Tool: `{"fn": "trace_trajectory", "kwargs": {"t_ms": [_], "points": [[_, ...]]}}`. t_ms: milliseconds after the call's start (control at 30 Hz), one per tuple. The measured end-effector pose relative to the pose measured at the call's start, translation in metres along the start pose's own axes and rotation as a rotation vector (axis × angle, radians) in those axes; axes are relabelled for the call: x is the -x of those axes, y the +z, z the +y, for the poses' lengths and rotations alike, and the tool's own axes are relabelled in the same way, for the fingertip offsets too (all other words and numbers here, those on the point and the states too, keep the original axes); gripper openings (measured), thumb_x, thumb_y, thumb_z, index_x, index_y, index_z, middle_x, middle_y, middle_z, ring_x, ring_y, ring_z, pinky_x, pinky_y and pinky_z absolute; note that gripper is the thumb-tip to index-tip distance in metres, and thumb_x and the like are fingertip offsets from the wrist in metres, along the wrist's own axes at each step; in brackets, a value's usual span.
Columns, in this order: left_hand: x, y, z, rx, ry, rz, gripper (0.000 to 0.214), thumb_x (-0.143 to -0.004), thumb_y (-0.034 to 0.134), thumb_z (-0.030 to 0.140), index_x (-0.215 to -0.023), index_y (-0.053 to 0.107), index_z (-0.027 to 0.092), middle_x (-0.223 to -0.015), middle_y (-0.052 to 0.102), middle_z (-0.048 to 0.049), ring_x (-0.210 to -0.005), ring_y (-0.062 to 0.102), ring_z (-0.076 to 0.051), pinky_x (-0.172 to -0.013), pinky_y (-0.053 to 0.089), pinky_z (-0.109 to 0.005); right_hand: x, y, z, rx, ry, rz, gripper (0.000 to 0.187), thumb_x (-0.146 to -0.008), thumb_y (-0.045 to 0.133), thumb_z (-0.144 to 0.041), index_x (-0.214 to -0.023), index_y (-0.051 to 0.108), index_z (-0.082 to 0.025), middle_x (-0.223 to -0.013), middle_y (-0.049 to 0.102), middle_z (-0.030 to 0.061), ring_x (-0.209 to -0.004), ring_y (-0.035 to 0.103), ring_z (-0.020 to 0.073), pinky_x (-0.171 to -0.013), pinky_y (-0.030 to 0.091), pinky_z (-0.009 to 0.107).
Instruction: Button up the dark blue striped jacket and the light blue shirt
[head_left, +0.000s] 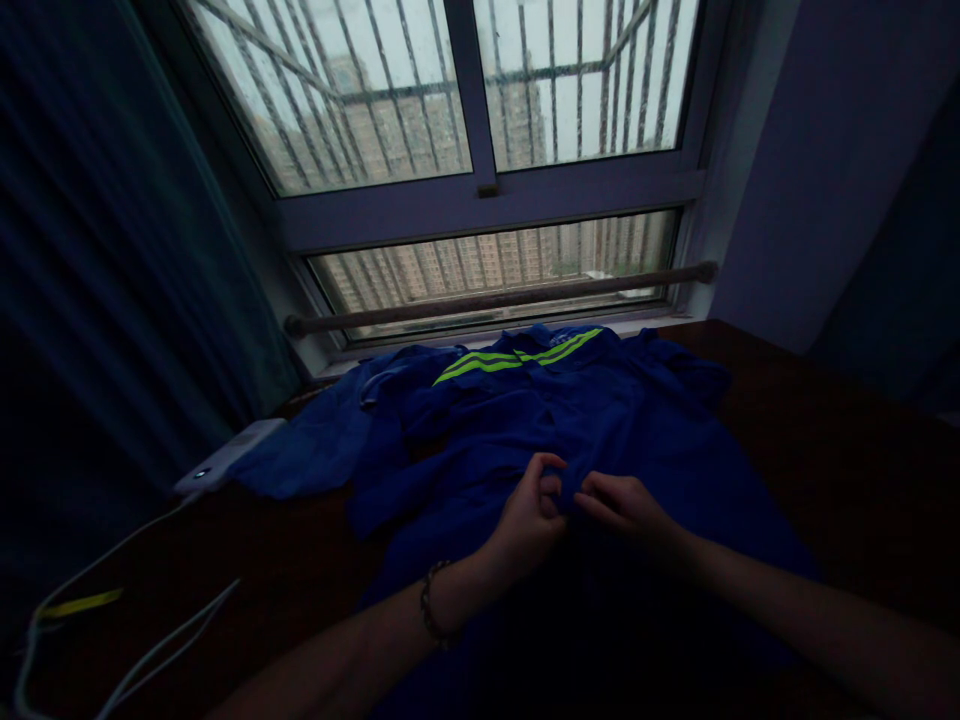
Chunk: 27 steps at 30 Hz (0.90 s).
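Left grip (531, 515) and right grip (628, 505), half-curled, touch shirt (622, 415).

Blue shirt (637, 420): near end lost in shadow; curtain (112, 230) cropped.

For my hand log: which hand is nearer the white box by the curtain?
Left: the left hand is at the blue garment, right of the white box; the right hand is farther right.

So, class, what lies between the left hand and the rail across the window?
Head view: the blue garment, its yellow-green stripes, then the pale sill.
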<state>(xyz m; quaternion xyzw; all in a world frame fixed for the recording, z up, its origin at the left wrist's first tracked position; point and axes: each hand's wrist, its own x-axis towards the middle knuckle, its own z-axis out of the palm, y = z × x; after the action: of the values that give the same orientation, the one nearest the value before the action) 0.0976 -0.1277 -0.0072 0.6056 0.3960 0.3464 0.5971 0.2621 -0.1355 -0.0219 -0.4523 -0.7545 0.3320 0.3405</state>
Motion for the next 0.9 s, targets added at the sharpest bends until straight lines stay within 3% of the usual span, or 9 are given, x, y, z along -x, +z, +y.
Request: {"fn": "trace_trajectory", "kwargs": {"t_ms": [233, 433, 500, 633, 733, 800, 900], "points": [[0.000, 0.000, -0.002, -0.027, 0.009, -0.007, 0.049, -0.057, 0.049, 0.001, -0.101, 0.038, 0.021, -0.065, 0.041, 0.0078, -0.040, 0.032, 0.000, -0.036, 0.019, -0.012, -0.001, 0.001, 0.001, -0.164, 0.104, -0.053, 0.035, -0.082, 0.040, -0.044, -0.066, 0.045, -0.014, -0.057, 0.041, -0.0036, -0.051, 0.036, 0.0063, -0.046, 0.027, 0.017], [-0.008, -0.004, 0.006, 0.056, -0.003, 0.015, 0.045, -0.056, 0.052, 0.004, -0.096, 0.037, 0.019, -0.066, 0.047, 0.0073, -0.038, 0.038, 0.000, -0.037, 0.026, -0.012, 0.000, -0.003, -0.007, -0.298, 0.188, 0.024, 0.036, -0.081, 0.041, -0.047, -0.066, 0.044, -0.014, -0.056, 0.038, -0.0034, -0.049, 0.034, 0.0062, -0.044, 0.026, 0.018], [-0.014, -0.008, 0.007, 0.079, -0.034, 0.053, 0.044, -0.055, 0.054, 0.005, -0.094, 0.036, 0.019, -0.066, 0.050, 0.0069, -0.041, 0.045, -0.003, -0.040, 0.033, -0.014, 0.004, -0.008, -0.013, -0.298, 0.114, 0.036, 0.036, -0.081, 0.039, -0.049, -0.070, 0.046, -0.015, -0.058, 0.038, -0.0031, -0.050, 0.034, 0.0069, -0.045, 0.027, 0.019], [-0.024, -0.016, 0.001, 0.087, -0.139, 0.106, 0.046, -0.053, 0.055, 0.005, -0.092, 0.036, 0.019, -0.066, 0.052, 0.0065, -0.044, 0.051, -0.007, -0.043, 0.041, -0.017, 0.016, -0.011, -0.029, -0.079, -0.271, 0.021, 0.045, -0.063, 0.059, -0.055, -0.083, 0.049, -0.016, -0.074, 0.048, 0.0018, -0.067, 0.043, 0.0125, -0.060, 0.036, 0.023], [-0.026, -0.019, -0.003, 0.081, -0.173, 0.115, 0.045, -0.053, 0.055, 0.004, -0.092, 0.037, 0.019, -0.064, 0.052, 0.0064, -0.044, 0.051, -0.006, -0.042, 0.041, -0.017, 0.026, -0.004, -0.040, 0.124, -0.399, 0.033, 0.042, -0.060, 0.067, -0.041, -0.089, 0.048, -0.017, -0.087, 0.051, 0.0052, -0.078, 0.046, 0.0162, -0.067, 0.036, 0.027], [-0.026, -0.018, -0.003, 0.087, -0.172, 0.114, 0.044, -0.054, 0.054, 0.003, -0.092, 0.037, 0.019, -0.065, 0.052, 0.0061, -0.045, 0.052, -0.007, -0.042, 0.041, -0.017, 0.028, 0.000, -0.044, 0.138, -0.345, 0.054, 0.022, -0.067, 0.059, -0.029, -0.084, 0.050, -0.017, -0.082, 0.052, 0.0039, -0.075, 0.047, 0.0150, -0.065, 0.036, 0.026], [-0.024, -0.017, 0.000, 0.077, -0.168, 0.111, 0.043, -0.056, 0.053, 0.004, -0.092, 0.036, 0.018, -0.066, 0.053, 0.0050, -0.046, 0.053, -0.007, -0.043, 0.040, -0.017, 0.022, -0.002, -0.040, -0.086, -0.062, 0.133, 0.010, -0.072, 0.052, -0.027, -0.073, 0.052, -0.017, -0.067, 0.051, 0.0004, -0.062, 0.047, 0.0119, -0.057, 0.037, 0.023]]}}
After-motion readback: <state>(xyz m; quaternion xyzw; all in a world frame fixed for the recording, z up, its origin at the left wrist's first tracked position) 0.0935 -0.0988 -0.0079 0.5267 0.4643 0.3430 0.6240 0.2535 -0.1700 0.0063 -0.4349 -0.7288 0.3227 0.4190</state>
